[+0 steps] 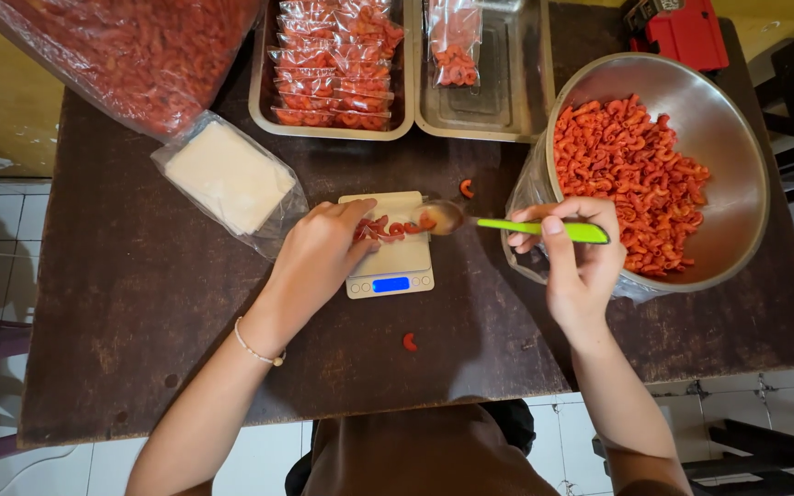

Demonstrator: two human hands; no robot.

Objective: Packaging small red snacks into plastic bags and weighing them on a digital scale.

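Small clear plastic pouch of red curled crackers [388, 228], lying on the pale digital pocket scale [388, 246], pinched open by the left hand [319, 253]. Right hand [573, 250], fingers closed round the green-handled metal spoon [507, 223]. Tip the bowl slowly inside the mouth, beside the steel bowl [728, 129] on the dark wooden table [140, 303].

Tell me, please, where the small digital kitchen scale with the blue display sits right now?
In the head view, the small digital kitchen scale sits mid-table, under the left hand, left of the round steel bowl.
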